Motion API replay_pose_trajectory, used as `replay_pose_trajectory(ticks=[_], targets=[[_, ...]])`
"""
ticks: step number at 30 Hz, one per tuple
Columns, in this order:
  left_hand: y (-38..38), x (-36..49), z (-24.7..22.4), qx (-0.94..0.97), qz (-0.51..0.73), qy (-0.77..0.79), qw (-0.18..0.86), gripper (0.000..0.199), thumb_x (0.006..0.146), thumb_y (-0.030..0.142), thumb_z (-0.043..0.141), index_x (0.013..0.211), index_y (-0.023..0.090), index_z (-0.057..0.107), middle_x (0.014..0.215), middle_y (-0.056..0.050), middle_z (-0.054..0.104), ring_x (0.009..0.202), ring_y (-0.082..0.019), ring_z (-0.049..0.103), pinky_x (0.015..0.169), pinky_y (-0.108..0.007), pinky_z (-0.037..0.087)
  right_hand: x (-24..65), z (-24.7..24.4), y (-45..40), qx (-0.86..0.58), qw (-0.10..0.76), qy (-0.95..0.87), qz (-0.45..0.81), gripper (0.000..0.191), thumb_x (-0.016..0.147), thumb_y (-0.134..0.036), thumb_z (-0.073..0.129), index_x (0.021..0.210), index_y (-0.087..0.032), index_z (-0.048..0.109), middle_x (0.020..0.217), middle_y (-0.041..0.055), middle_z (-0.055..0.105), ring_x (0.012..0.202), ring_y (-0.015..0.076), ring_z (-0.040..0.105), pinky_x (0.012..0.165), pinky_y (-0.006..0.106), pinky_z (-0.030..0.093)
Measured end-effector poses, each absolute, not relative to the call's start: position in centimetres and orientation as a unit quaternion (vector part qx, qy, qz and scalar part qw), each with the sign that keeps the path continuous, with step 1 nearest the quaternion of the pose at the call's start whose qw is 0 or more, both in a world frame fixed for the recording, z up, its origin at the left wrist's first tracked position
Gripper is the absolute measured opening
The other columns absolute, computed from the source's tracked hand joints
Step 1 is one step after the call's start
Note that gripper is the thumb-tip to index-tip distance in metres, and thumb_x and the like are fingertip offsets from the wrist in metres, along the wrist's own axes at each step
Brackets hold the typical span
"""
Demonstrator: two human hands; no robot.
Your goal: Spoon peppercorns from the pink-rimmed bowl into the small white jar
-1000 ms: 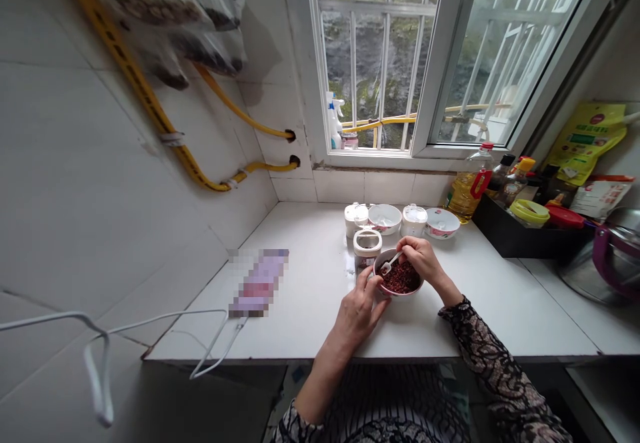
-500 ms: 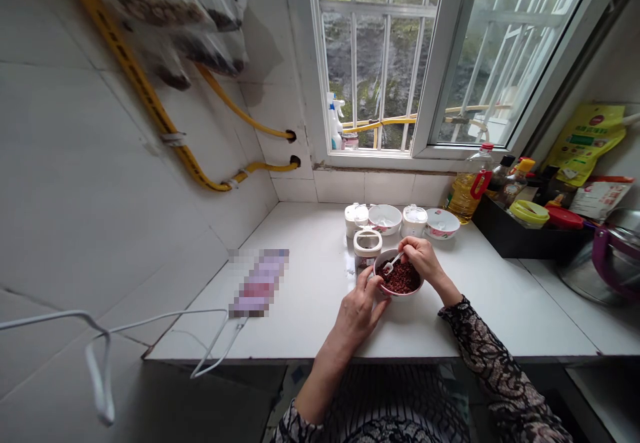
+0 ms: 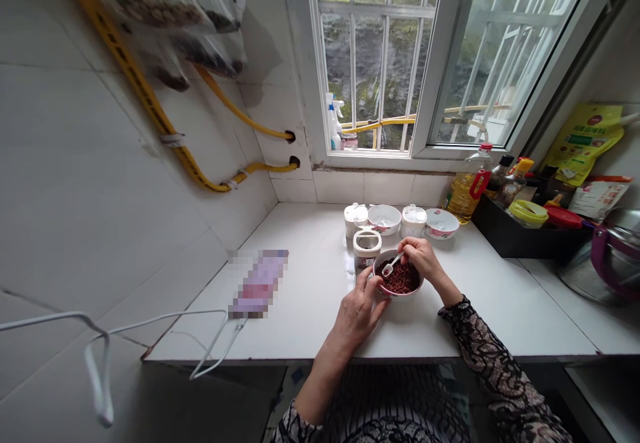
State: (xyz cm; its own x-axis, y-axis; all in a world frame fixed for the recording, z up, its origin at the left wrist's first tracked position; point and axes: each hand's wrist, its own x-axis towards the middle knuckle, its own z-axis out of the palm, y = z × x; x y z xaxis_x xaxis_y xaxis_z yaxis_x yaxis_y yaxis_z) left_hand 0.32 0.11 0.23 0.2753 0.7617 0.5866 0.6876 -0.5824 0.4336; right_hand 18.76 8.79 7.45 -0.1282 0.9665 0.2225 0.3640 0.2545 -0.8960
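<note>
Your left hand [image 3: 361, 306] grips the rim of the bowl [image 3: 401, 296], which sits on the counter [image 3: 310, 283] just beside an open jar [image 3: 367, 246]. Your right hand [image 3: 419, 256] pinches a small spoon [image 3: 392, 265] over the bowl.

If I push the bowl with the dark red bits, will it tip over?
Probably not with a gentle push: the bowl looks fairly wide and low. The dark red bits look loose under an open top, so a jerk might spill some. The left hand steadying its side would likely limit sliding.
</note>
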Motion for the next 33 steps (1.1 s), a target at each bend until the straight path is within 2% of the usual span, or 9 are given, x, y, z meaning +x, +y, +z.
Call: replay_pose_trajectory(ticks=[6, 12, 19, 25, 29, 33], targets=[[0.1, 0.3, 0.2, 0.796, 0.402, 0.451, 0.05, 0.04, 0.087, 0.02, 0.06, 0.122, 0.025, 0.04, 0.14, -0.014, 0.046, 0.092, -0.021, 0.069, 0.071, -0.035, 0.061, 18.9, 7.5, 9.1, -0.499, 0.439, -0.636, 0.391, 0.019, 0.061, -0.028, 0.044, 0.061, -0.019, 0.061, 0.043, -0.0021, 0.058, 0.044, 0.0131, 0.051, 0.051, 0.024, 0.039], [0.1, 0.3, 0.1, 0.796, 0.394, 0.456, 0.051, 0.042, 0.087, 0.021, 0.061, 0.123, 0.026, 0.04, 0.14, -0.013, 0.046, 0.101, -0.023, 0.068, 0.075, -0.036, 0.06, 18.9, 7.5, 8.9, -0.505, 0.443, -0.647, 0.361, 0.018, 0.064, -0.026, 0.045, 0.062, -0.019, 0.062, 0.044, -0.0024, 0.059, 0.045, 0.0132, 0.051, 0.051, 0.024, 0.039], [0.2, 0.4, 0.1, 0.796, 0.397, 0.455, 0.049, 0.043, 0.086, 0.019, 0.061, 0.122, 0.026, 0.039, 0.141, -0.014, 0.045, 0.097, -0.023, 0.069, 0.074, -0.037, 0.061, 19.0, 7.6, 8.9, -0.495, 0.45, -0.63, 0.395, 0.018, 0.062, -0.026, 0.045, 0.061, -0.019, 0.062, 0.044, -0.0021, 0.058, 0.044, 0.0131, 0.05, 0.05, 0.024, 0.038], [0.1, 0.4, 0.4, 0.797, 0.4, 0.45, 0.046, 0.042, 0.086, 0.018, 0.06, 0.122, 0.026, 0.04, 0.139, -0.013, 0.046, 0.106, -0.024, 0.066, 0.077, -0.036, 0.061, 18.8, 8.2, 9.3, -0.464, 0.481, -0.598, 0.443, 0.014, 0.061, -0.026, 0.049, 0.062, -0.019, 0.061, 0.045, -0.0021, 0.058, 0.048, 0.0141, 0.053, 0.06, 0.028, 0.045], [0.1, 0.3, 0.4, 0.795, 0.408, 0.447, 0.041, 0.041, 0.086, 0.018, 0.06, 0.121, 0.025, 0.041, 0.139, -0.013, 0.047, 0.105, -0.024, 0.067, 0.075, -0.035, 0.061, 18.3, 8.6, 9.4, -0.456, 0.515, -0.597, 0.412, 0.014, 0.067, -0.029, 0.049, 0.068, -0.02, 0.06, 0.05, -0.0022, 0.06, 0.053, 0.0155, 0.057, 0.065, 0.03, 0.047], [0.2, 0.3, 0.2, 0.796, 0.414, 0.44, 0.043, 0.041, 0.086, 0.018, 0.06, 0.122, 0.025, 0.041, 0.138, -0.013, 0.047, 0.104, -0.023, 0.067, 0.076, -0.035, 0.061, 17.4, 8.5, 8.9, -0.438, 0.528, -0.657, 0.313, 0.017, 0.082, -0.031, 0.046, 0.082, -0.02, 0.06, 0.066, 0.0014, 0.067, 0.065, 0.0188, 0.064, 0.071, 0.032, 0.049]])
